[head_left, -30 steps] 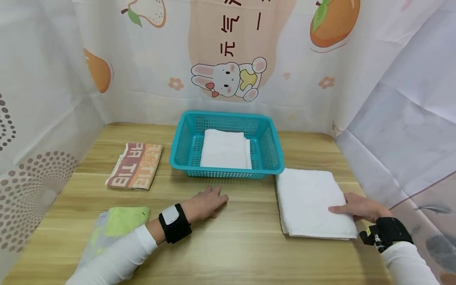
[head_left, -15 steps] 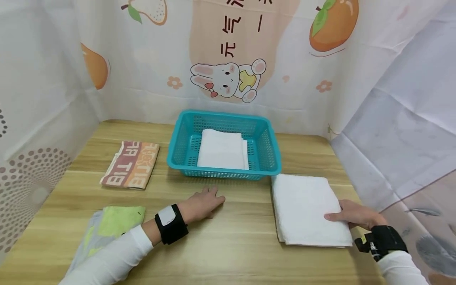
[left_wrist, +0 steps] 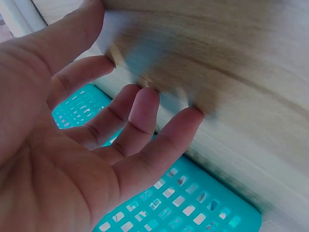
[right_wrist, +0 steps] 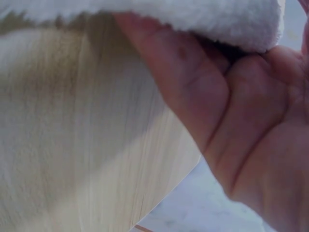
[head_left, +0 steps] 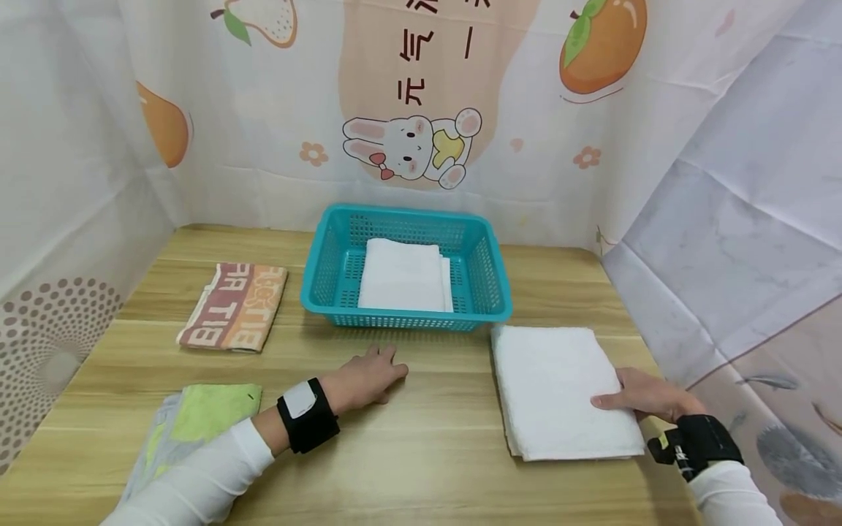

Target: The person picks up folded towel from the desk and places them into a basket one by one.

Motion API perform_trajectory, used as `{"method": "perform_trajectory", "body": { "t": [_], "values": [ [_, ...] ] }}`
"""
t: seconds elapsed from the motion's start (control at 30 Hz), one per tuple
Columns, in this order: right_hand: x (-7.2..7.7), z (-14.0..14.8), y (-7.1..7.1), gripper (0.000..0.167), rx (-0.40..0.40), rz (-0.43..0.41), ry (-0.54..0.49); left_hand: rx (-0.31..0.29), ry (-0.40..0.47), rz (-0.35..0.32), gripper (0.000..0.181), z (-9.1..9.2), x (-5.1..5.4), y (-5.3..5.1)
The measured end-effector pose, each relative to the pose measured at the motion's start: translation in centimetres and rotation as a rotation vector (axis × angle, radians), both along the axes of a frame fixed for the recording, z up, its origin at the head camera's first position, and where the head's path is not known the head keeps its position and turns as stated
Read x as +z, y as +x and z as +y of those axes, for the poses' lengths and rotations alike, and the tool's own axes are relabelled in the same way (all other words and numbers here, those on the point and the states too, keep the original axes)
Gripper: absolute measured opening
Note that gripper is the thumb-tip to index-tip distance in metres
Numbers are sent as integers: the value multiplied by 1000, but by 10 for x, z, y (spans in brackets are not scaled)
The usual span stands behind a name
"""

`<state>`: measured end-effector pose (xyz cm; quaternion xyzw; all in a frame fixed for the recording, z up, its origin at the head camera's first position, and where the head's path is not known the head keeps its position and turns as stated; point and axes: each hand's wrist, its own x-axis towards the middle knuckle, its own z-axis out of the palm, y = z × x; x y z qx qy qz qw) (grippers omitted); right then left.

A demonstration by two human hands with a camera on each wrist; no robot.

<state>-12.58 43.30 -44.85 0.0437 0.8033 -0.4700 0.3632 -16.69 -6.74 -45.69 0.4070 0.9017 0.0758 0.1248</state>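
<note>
A folded white towel (head_left: 566, 394) lies on the right side of the table, close to the basket's near right corner. At its right edge my right hand (head_left: 647, 394) grips it, thumb on top and fingers underneath. In the right wrist view the fingers (right_wrist: 178, 72) go in below the fluffy towel edge (right_wrist: 231, 24). My left hand (head_left: 365, 376) rests its fingertips on the table in front of the basket, holding nothing. Its loosely bent fingers (left_wrist: 169, 140) show in the left wrist view. The teal basket (head_left: 406, 320) holds folded white cloth (head_left: 401, 277).
A folded red and orange patterned towel (head_left: 233, 307) lies left of the basket. Nearer, a green and grey cloth (head_left: 217, 409) is partly under or behind the left sleeve (head_left: 197, 475). Printed curtains (head_left: 263, 131) enclose the wooden table (head_left: 421, 453) at the back and sides.
My right hand has drawn the white towel slightly toward me, a little away from the basket. The left hand stays in place. The head view has shifted slightly.
</note>
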Motion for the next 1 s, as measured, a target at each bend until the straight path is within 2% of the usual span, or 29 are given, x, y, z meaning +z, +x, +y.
{"method": "perform_trajectory", "body": {
  "t": [0.17, 0.6, 0.73, 1.0],
  "values": [
    [1, -2, -1, 67, 16, -5, 8, -1, 2, 1, 28, 0, 0, -2],
    [-2, -6, -3, 61, 65, -9, -14, -8, -6, 33, 27, -2, -1, 1],
    [-4, -8, -4, 65, 79, 6, -10, -5, 0, 22, 27, -2, 0, 2],
    [-1, -22, -3, 77, 93, 25, 38, -23, 34, 60, 23, 0, 0, 4]
  ]
}}
